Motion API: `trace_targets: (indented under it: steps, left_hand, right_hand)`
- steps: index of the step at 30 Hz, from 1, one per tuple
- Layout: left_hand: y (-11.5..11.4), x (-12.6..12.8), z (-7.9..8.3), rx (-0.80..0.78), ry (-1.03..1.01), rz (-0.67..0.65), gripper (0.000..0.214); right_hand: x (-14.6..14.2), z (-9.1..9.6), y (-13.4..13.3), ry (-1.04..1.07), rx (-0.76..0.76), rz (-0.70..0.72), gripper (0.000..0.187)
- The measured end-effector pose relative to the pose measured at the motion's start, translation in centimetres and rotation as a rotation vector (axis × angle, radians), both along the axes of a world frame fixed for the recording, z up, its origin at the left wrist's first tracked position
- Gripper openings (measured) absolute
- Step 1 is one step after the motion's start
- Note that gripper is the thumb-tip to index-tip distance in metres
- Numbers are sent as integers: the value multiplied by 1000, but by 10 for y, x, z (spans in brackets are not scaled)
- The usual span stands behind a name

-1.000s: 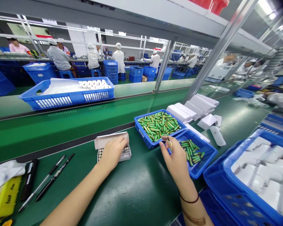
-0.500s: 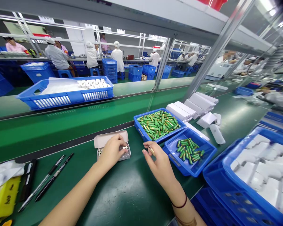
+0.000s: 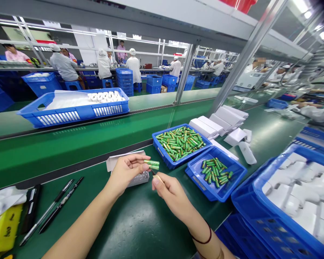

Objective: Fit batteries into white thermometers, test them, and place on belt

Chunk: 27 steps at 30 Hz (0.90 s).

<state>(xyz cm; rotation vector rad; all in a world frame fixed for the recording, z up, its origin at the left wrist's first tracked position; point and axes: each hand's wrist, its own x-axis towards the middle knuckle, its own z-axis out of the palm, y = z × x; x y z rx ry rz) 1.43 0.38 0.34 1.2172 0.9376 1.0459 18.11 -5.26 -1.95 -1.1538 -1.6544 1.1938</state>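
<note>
Two green batteries (image 3: 152, 164) lie side by side in the fingertips of my left hand (image 3: 126, 172), their free ends pointing right. Behind and under that hand is a small white box (image 3: 139, 180) with its lid (image 3: 112, 162) raised; the hand hides much of its inside. My right hand (image 3: 171, 194) is closed on a small tool with a pale handle (image 3: 157, 177) and a thin dark tip, close below the batteries. I cannot tell whether the tip touches them. Beyond my right hand, a blue tray (image 3: 190, 172) holds a loose cluster of green batteries.
A fuller blue battery tray (image 3: 162, 155) stands behind. White cartons (image 3: 206, 126) are stacked at back right. A large blue crate (image 3: 256, 205) of white parts flanks my right arm. Pens (image 3: 61, 205) and a yellow bin (image 3: 8, 230) lie left. Co-workers sit across the line.
My left hand has lifted two batteries out of the white box and turned them sideways. My right hand has moved left and brought the small tool close to them.
</note>
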Motion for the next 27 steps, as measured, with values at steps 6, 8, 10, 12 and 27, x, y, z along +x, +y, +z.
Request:
trace_targets:
  steps: [6, 8, 10, 12, 27]
  left_hand:
    - [-8, 3, 9, -53, -56, -54, 30]
    - [-10, 4, 9, -33, -11, -49, 27]
    - [-12, 6, 8, 7, 52, -30, 23]
    - [-15, 8, 9, 47, 116, -11, 20]
    - [-30, -13, 31, 501, 576, -24, 10]
  right_hand:
    - [1, -1, 1, 209, -128, 43, 44]
    - [0, -1, 2, 316, -188, 34, 45]
    - [0, -1, 3, 409, -235, 5, 45]
    - [1, 1, 3, 458, -269, -13, 45]
    - [4, 10, 11, 603, 62, -382, 45]
